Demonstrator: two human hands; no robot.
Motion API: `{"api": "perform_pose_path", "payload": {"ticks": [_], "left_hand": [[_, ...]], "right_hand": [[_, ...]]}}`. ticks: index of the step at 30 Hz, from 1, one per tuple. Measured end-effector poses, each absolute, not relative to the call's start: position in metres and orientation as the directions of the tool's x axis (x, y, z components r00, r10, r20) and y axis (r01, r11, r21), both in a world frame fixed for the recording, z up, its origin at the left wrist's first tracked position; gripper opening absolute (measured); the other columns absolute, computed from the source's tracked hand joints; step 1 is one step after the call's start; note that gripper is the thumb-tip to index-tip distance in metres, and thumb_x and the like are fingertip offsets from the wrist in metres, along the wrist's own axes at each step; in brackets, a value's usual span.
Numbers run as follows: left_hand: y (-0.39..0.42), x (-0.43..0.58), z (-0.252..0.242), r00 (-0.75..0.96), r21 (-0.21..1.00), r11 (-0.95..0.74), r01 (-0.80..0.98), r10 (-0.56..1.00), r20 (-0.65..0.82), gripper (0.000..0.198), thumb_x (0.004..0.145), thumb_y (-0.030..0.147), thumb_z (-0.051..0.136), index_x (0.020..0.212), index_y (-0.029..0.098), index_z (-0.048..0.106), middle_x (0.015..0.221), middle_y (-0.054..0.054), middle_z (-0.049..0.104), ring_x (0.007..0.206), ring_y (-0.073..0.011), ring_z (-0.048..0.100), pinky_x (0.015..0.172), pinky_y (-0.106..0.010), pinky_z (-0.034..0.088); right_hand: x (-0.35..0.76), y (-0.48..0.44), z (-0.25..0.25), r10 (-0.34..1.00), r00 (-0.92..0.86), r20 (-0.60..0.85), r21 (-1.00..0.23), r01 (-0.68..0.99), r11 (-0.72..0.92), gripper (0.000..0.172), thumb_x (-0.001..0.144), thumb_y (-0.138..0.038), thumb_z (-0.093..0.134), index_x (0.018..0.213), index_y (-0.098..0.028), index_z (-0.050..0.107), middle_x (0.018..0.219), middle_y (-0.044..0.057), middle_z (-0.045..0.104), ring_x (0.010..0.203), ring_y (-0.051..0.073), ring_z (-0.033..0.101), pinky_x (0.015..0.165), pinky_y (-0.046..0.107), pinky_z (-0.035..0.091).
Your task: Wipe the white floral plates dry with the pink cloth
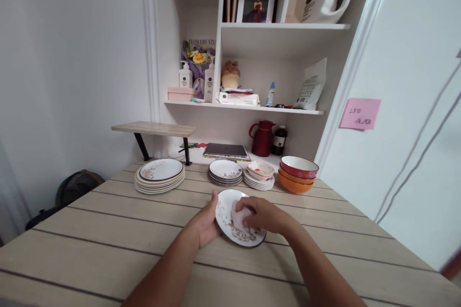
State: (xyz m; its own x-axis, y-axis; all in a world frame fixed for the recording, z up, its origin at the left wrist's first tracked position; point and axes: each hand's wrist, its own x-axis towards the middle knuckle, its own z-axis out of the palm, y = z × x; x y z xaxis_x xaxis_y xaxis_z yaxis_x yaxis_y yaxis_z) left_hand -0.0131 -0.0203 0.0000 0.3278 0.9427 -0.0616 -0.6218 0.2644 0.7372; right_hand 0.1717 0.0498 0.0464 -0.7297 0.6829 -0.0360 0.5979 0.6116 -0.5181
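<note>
1 patterned plate (229,228), tilted, between the hands: left hand (209,223) grips its left rim, right hand (265,215) pinches a pale wipe (237,216) against its face. On the counter (108,230), larger stacked plates (160,177) lie beyond the left hand; 3 stacked bowls (297,176) stand beyond the right.

- a red jug (262,140) next to a dark bottle (279,140);
- a flat gray laptop (226,150) lying on papers (246,157);
- a white pump bottle (185,79) by a pink box (180,94);
- a soft brown toy (230,76) behind a white pack (238,100);
- a picture (256,5) in a white frame, up high;
- a pink note (360,113) with writing on it
</note>
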Motion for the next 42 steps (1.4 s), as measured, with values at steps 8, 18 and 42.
{"api": "perform_pose_path", "payload": {"ticks": [8, 18, 42], "left_hand": [[-0.021, -0.011, 0.000, 0.297, 0.735, 0.221, -0.641, 0.954, -0.028, 0.065, 0.087, 0.057, 0.041, 0.136, 0.015, 0.046, 0.129, -0.016, 0.059, 0.124, -0.0258, 0.050, 0.108, -0.041, 0.031], [-0.025, -0.009, 0.003, 0.263, 0.693, 0.182, -0.698, 0.965, 0.012, 0.071, 0.084, 0.065, 0.035, 0.134, 0.016, 0.048, 0.127, -0.015, 0.061, 0.122, -0.0260, 0.052, 0.105, -0.042, 0.035], [-0.022, -0.012, 0.000, 0.199, 0.729, 0.194, -0.656, 0.977, -0.081, 0.060, 0.086, 0.044, 0.054, 0.137, 0.014, 0.043, 0.124, -0.017, 0.062, 0.118, -0.0249, 0.056, 0.106, -0.040, 0.035]], "right_hand": [[0.145, 0.053, 0.031, 0.871, -0.432, 0.233, -0.304, 0.818, 0.487, 0.034, 0.083, -0.027, 0.052, 0.116, -0.029, 0.060, 0.111, 0.007, 0.058, 0.089, 0.021, 0.059, 0.070, 0.029, 0.038], [0.133, 0.040, 0.035, 0.578, -0.742, 0.339, -0.350, 0.471, 0.810, 0.054, 0.078, -0.029, 0.061, 0.132, -0.024, 0.053, 0.111, 0.010, 0.051, 0.101, 0.022, 0.051, 0.092, 0.034, 0.041], [0.139, 0.049, 0.034, 0.900, -0.336, 0.278, -0.278, 0.868, 0.410, 0.033, 0.086, -0.029, 0.046, 0.117, -0.023, 0.053, 0.114, 0.010, 0.058, 0.092, 0.023, 0.060, 0.068, 0.030, 0.040]]}}
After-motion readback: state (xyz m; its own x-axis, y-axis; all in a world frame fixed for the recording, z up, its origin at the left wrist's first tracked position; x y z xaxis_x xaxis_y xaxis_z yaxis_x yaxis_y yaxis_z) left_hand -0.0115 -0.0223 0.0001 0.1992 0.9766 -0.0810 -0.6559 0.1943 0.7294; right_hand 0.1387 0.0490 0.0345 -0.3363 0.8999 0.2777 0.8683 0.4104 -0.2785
